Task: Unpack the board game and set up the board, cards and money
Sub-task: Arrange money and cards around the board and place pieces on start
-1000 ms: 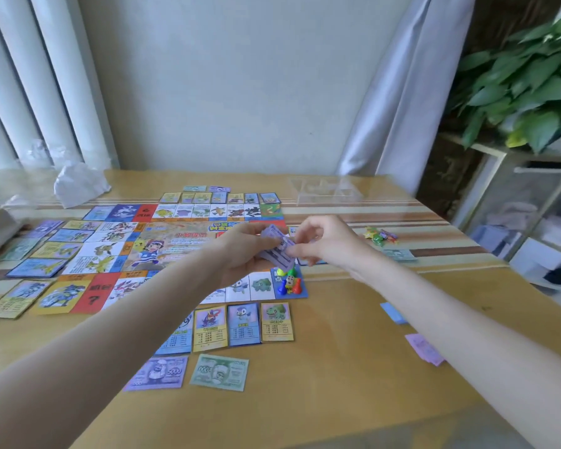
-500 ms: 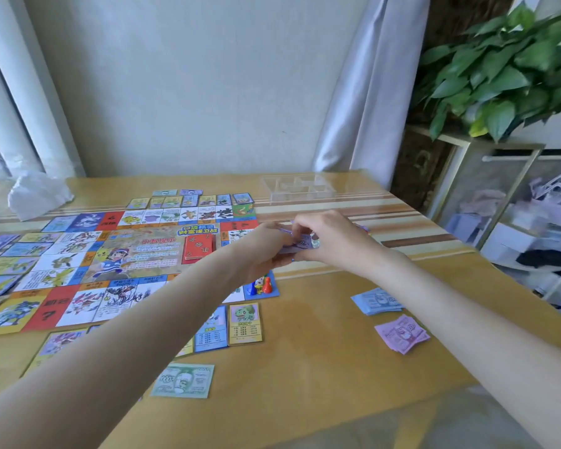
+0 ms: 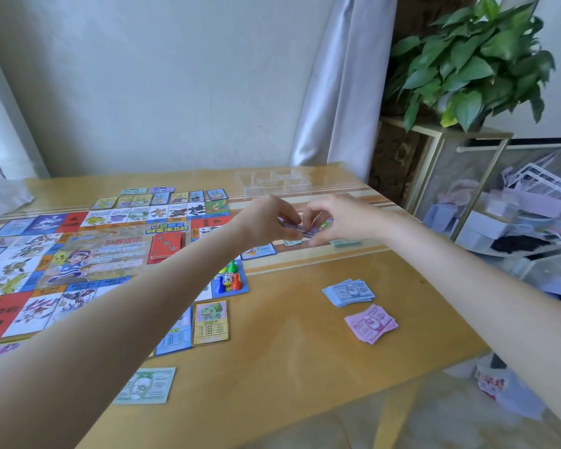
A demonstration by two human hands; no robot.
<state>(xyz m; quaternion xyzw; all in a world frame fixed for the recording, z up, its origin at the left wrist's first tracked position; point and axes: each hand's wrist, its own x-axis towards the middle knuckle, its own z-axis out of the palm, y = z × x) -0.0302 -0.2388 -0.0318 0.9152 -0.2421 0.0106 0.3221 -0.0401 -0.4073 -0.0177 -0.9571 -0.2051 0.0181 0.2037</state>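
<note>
- Both hands, left [image 3: 269, 222] and right [image 3: 340, 222], pinch thin purple notes [image 3: 300, 230] above the table [image 3: 289, 335], beyond the board [image 3: 88, 254].
- Blue stack [image 3: 348, 291] and pink stack [image 3: 371, 323] lie near the right forearm (just apart).
- Pawns [image 3: 229, 277] sit on the board's corner.

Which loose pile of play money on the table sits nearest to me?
The pink pile; the blue pile lies just beyond it, farther from the table's near edge.

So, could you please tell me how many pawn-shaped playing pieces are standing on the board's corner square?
3 clearly: a green pawn at the back, a blue pawn front left and a red pawn front right, around a white die. A yellowish piece may be hidden behind the left forearm.
</note>
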